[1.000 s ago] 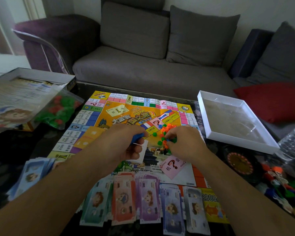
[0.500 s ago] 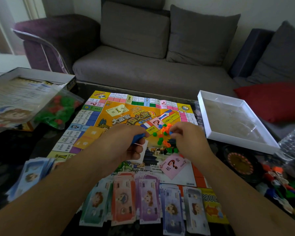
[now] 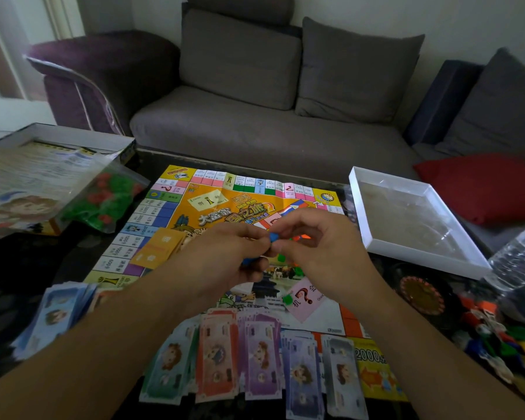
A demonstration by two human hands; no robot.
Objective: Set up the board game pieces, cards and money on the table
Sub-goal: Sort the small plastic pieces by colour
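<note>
mid-frame over the game board, the right hand pinches a small blue piece at its fingertips; the left hand curls round more blue pieces. money bills fan along the lower edge.

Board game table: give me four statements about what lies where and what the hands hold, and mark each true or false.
1. Both hands, left hand and right hand, pinch a blue piece between them. True.
2. The white tray sits left of the board. False: it sits to the right.
3. Paper money is fanned along the board's near edge. True.
4. The bag of red and green pieces lies in the white tray. False: it lies left of the board.
</note>
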